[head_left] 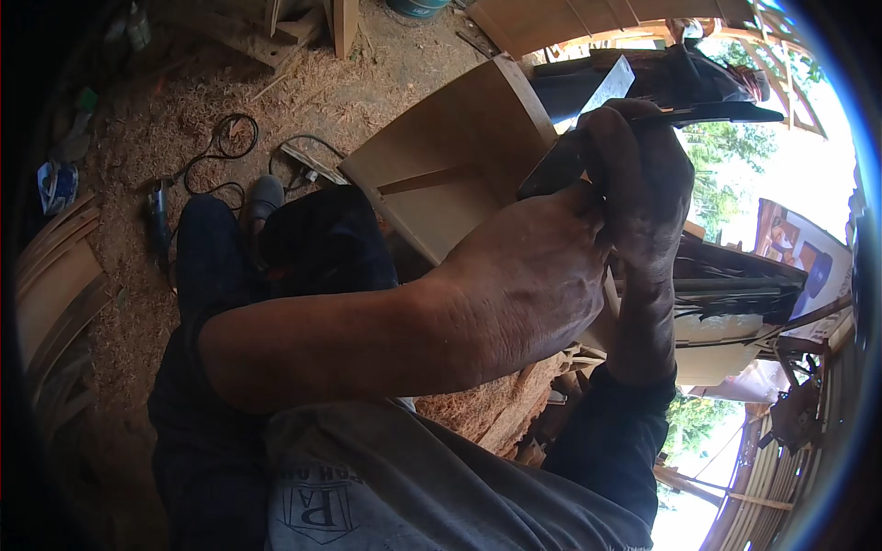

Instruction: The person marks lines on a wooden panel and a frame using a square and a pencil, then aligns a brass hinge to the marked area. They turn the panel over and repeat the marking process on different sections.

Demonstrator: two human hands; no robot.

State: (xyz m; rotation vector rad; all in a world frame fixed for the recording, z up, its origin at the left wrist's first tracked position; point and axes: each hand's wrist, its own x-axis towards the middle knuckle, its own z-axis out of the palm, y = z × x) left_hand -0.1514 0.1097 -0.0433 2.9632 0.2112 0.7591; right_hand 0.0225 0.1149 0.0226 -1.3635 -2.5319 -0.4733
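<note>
Dark flat tool (726,113), upper right of frame. Right grip (650,174) closed around it; left grip (542,262) close alongside, fingers mostly hidden, can't tell if it's holding. Looks stiff, probably metal, light enough for one hand, not fragile; smooth faces may slip. Best hold: flat sides near the middle, off the thin ends, possibly sharp. Writing: dark lettering plus shield-like emblem on grey shirt (413,487), bottom of frame; poster (819,271), right edge, any print too small to read.
</note>
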